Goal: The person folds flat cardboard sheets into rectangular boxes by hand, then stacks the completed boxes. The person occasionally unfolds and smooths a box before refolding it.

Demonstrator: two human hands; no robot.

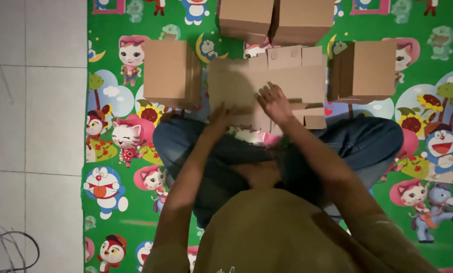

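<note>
A flat, unfolded brown cardboard box blank (236, 83) lies on the green cartoon mat (110, 212) just in front of my crossed legs. My left hand (220, 117) presses on its near edge with the fingers spread. Resting flat on the middle of the blank is my right hand (274, 102), close to the small tabs at its right side. Neither hand is closed around anything that I can see.
A folded brown box (168, 75) stands to the left of the blank and another (365, 70) to the right. Two more boxes (277, 20) sit at the far edge. White floor tiles (34, 111) lie left of the mat, with cables (9, 247) at the bottom left.
</note>
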